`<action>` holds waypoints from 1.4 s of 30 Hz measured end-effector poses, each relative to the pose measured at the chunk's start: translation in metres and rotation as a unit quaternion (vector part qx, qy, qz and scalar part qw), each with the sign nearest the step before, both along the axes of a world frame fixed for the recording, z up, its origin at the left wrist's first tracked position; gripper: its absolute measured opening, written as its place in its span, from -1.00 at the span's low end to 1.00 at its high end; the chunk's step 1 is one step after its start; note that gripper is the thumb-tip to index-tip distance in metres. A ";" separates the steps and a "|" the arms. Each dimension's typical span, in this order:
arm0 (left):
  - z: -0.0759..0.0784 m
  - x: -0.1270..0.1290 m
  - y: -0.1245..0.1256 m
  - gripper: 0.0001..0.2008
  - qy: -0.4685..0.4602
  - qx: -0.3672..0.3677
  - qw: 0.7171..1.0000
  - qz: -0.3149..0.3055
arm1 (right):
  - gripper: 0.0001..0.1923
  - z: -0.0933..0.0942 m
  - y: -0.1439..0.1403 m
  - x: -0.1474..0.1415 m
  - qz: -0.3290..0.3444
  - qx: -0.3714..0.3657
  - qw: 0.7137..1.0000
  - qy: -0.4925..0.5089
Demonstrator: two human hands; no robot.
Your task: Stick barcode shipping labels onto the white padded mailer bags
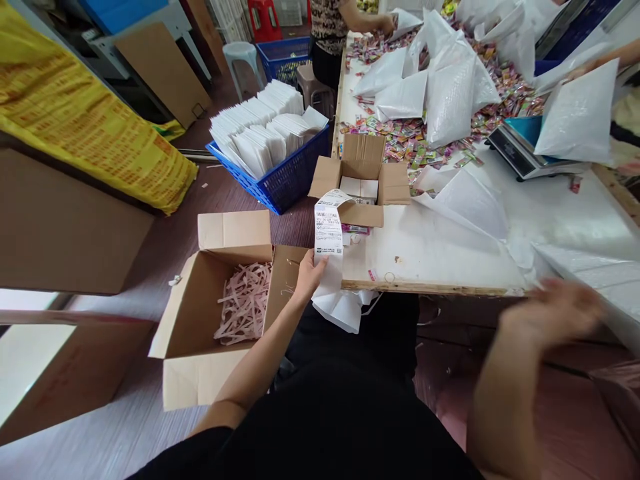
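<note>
the left hand [311, 272] has its grip pinching a strip of white labels [328, 233] at the near left corner of the desk [425, 250]; the strip's upper end curls in front of a small open box [363, 150] by the left edge. the right hand [557, 310] is blurred at the near edge, toward the right, near a white bag [595, 273]; i cannot tell whether its grip is spread or pressed together. a scale [520, 153] stands by the right edge.

"What does the white-topped table [435, 260] carry?"
"Small colourful packets [425, 157] strewn across it, white bags [600, 270], a scale [515, 148] and an open carton [363, 157]."
"And the wood-look floor [295, 228]?"
"A blue basket [295, 173] stands near an open cardboard box [189, 320]."
</note>
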State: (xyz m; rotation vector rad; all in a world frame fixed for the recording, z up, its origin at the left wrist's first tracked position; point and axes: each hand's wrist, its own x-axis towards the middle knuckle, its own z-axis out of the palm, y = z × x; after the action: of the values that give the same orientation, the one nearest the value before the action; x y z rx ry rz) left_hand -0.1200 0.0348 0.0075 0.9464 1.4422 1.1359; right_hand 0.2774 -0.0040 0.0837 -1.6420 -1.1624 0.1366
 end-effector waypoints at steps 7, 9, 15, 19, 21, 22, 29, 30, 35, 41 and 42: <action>-0.013 -0.019 -0.018 -0.47 0.068 0.048 0.996 0.041 | -0.57 -0.031 0.185 -0.063 0.039 -0.137 0.953 -0.269; -0.018 -0.026 -0.026 -0.47 0.093 0.047 0.993 0.055 | -0.56 -0.037 0.213 -0.059 0.047 -0.223 0.911 -0.343; -0.013 -0.028 -0.040 -0.55 0.272 0.110 0.949 0.112 | -0.72 -0.039 0.208 -0.023 0.050 -0.255 0.893 -0.367; 0.002 -0.006 -0.039 -0.63 0.324 0.218 0.915 0.103 | -0.75 -0.034 0.163 0.004 0.042 -0.165 0.914 -0.367; 0.006 0.013 -0.036 -0.67 0.316 0.267 0.909 0.055 | -0.79 -0.026 0.131 0.017 0.042 -0.094 0.930 -0.352; 0.007 0.024 -0.034 -0.68 0.301 0.287 0.909 0.018 | -0.80 -0.020 0.114 0.022 0.042 -0.063 0.937 -0.342; 0.036 0.123 0.032 -0.36 0.175 0.410 0.863 -0.238 | -0.80 0.045 0.012 0.022 0.066 0.041 0.954 -0.289; 0.048 0.136 0.046 -0.31 0.166 0.438 0.840 -0.273 | -0.79 0.053 0.004 0.022 0.059 0.049 0.956 -0.285; 0.120 0.184 0.089 -0.42 0.163 0.535 0.674 -0.483 | -0.80 0.075 -0.014 0.036 0.019 0.085 0.962 -0.260; 0.147 0.204 0.102 -0.84 0.176 0.508 0.661 -0.523 | -0.84 0.083 -0.020 0.050 -0.002 0.088 0.963 -0.255; 0.146 0.203 0.104 -0.85 0.170 0.506 0.672 -0.513 | -0.87 0.083 -0.019 0.052 -0.007 0.082 0.964 -0.254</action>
State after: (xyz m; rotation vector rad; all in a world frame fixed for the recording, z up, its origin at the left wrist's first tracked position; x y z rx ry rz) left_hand 0.0830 0.1389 0.1534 2.4362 0.1320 0.7777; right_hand 0.3291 -0.0230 0.1668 -1.5798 -1.4985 -0.4047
